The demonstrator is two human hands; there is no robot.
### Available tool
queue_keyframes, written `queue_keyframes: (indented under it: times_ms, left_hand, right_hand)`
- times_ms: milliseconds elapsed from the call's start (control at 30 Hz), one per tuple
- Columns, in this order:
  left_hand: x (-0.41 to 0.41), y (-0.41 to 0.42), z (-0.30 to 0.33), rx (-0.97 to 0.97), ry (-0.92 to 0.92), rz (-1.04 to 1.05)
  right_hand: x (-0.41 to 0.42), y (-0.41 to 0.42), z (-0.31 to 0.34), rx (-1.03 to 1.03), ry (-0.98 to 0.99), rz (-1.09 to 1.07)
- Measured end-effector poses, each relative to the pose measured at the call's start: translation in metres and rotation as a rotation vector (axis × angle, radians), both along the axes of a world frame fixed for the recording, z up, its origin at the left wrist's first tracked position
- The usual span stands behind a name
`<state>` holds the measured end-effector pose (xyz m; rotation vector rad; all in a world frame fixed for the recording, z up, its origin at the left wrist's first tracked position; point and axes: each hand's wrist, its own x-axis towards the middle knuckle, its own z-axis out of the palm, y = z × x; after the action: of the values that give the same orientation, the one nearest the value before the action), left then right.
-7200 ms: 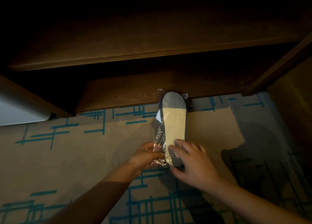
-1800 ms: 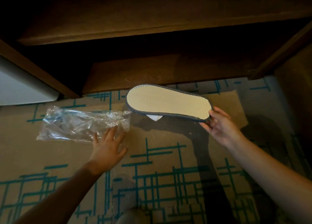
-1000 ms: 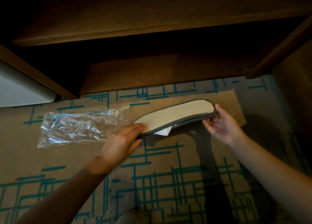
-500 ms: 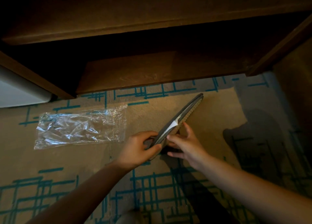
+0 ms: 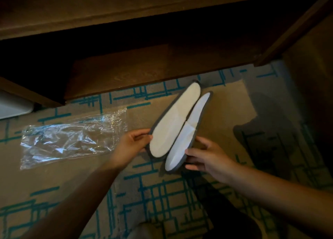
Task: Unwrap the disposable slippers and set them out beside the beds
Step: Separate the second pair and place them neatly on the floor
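Two flat white slippers with grey edging are spread apart like an open book above the carpet. My left hand (image 5: 132, 143) grips the heel end of the left slipper (image 5: 173, 123). My right hand (image 5: 207, 157) grips the heel end of the right slipper (image 5: 187, 130). Their toe ends point up and to the right and stay close together. The empty clear plastic wrapper (image 5: 70, 137) lies flat on the carpet to the left, apart from both hands.
The floor is beige carpet (image 5: 153, 193) with teal line patterns. A dark wooden furniture base (image 5: 153, 71) runs along the top, with a wooden post (image 5: 295, 26) at the upper right. A white object (image 5: 12, 107) sits at the far left edge.
The slippers were pressed together edge-on half a second ago; now they are parted, showing their white inner faces. The wrapper has stayed on the carpet.
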<state>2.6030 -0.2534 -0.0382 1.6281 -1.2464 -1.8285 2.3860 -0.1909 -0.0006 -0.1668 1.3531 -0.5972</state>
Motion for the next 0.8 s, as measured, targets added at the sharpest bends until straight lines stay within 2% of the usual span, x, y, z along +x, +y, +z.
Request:
queue_keyframes:
  times_ms: [200, 433, 600, 733, 800]
  left_hand:
    - [-0.039, -0.031, -0.017, -0.038, -0.098, -0.017]
    - [-0.094, -0.045, -0.018, -0.04, -0.082, -0.167]
    - [-0.135, 0.003, -0.021, 0.113, -0.062, -0.391]
    - [-0.154, 0.045, -0.031, 0.12, -0.087, -0.541]
    - [-0.153, 0.055, -0.032, 0.103, -0.068, -0.538]
  right_hand:
    - [-0.04, 0.029, 0.012, 0.027, 0.212, -0.176]
    - [-0.062, 0.065, 0.016, -0.174, 0.329, -0.539]
    - [-0.076, 0.063, 0.024, -0.227, 0.345, -0.72]
    - [-0.077, 0.063, 0.026, -0.24, 0.33, -0.813]
    - [-0.075, 0.06, 0.024, -0.226, 0.312, -0.835]
